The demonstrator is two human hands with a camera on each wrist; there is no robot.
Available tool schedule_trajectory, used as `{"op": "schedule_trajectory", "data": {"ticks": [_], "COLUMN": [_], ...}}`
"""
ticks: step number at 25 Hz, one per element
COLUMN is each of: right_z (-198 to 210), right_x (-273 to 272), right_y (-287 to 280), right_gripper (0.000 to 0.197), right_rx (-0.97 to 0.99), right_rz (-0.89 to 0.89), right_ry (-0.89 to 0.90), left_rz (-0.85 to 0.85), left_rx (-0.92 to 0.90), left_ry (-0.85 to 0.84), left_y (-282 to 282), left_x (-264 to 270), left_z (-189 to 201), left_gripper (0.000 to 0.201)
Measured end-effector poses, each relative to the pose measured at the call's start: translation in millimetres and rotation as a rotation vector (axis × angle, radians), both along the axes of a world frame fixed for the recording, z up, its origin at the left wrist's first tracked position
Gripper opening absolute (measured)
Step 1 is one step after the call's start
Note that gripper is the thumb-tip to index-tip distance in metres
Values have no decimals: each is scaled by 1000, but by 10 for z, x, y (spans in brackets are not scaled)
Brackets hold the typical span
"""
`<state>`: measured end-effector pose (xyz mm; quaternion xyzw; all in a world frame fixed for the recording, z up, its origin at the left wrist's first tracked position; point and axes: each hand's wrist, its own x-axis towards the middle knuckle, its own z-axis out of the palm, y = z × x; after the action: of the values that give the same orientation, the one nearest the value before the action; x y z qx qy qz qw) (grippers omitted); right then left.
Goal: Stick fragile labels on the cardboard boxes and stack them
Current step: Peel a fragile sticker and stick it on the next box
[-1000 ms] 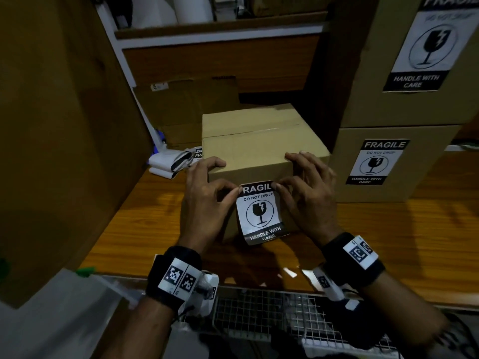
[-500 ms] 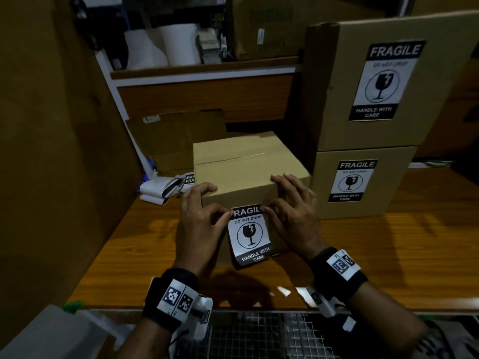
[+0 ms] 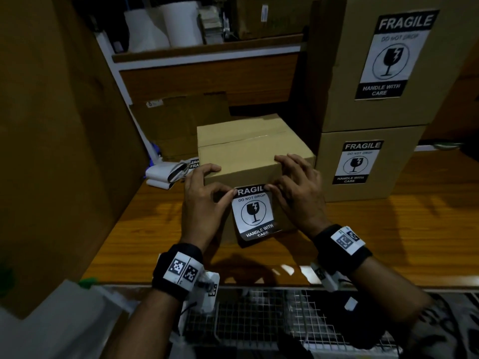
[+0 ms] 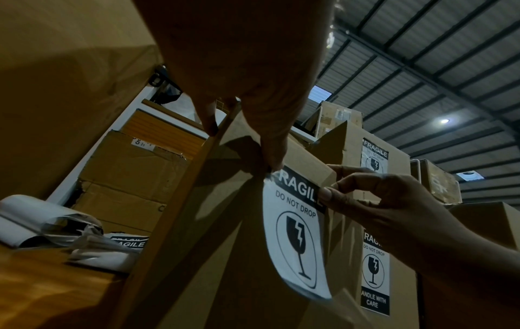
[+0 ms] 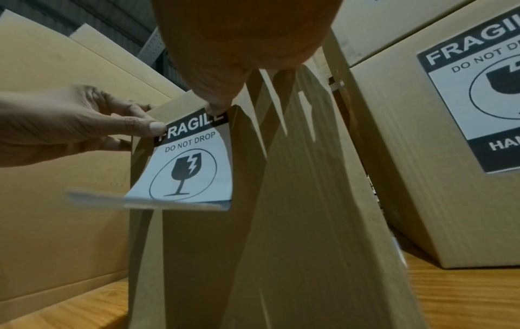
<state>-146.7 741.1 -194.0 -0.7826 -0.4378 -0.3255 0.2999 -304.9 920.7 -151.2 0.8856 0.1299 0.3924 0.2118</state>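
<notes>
Nearest the viewer, at 6 o'clock, a wire mesh rack (image 3: pixel 259 322) borders the near edge of a varnished wooden tabletop (image 3: pixel 388 242). Above it both forearms carry black wristbands with printed square markers (image 3: pixel 181 269). The left hand (image 3: pixel 204 203) and the right hand (image 3: pixel 298 193) meet at the front face of a small sealed brown cardboard box (image 3: pixel 248 151) standing on the tabletop at centre. Each thumb presses one top corner of a white-and-black "FRAGILE – DO NOT DROP" paper label (image 3: pixel 255 212) against that face, while the remaining fingers curl over the box's top front edge, left at 10 o'clock and right at 2 o'clock of the label. Only the label's top strip lies on the cardboard; its lower part curls outward, free of the box. At 9 o'clock of the box lies a loose heap of white backing paper and spare labels (image 3: pixel 168 172). At 3 o'clock, just beside the box, stands a stack of two larger brown cardboard boxes (image 3: pixel 375 120), each bearing a flat fragile label. At 12 o'clock, farthest back, a wooden shelf (image 3: pixel 207 50) holds white paper rolls (image 3: pixel 166 27).
</notes>
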Motion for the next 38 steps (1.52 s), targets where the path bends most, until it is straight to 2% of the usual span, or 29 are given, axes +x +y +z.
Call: {"op": "schedule_trajectory", "data": {"ticks": [6,20,29,38], "right_z": [3,40,59,112], "right_x": [6,-38,8,13], "right_y": [7,122,153,181], "right_gripper": [32,23,30,27], "right_rx": [31,109,63,61], "right_rz": [5,-27,-64,-73], "right_ry": [-6,86,76,84], "left_rz": [5,23,54,92], "left_rx": [-22,-24,-58,-66], "left_ry": [-16,-24,-17,12], "left_y": [-31,40,53,56], "left_x": [20,82,143,213], "left_z": [-30,-12,-12,20], "left_gripper": [10,12,8,10]}}
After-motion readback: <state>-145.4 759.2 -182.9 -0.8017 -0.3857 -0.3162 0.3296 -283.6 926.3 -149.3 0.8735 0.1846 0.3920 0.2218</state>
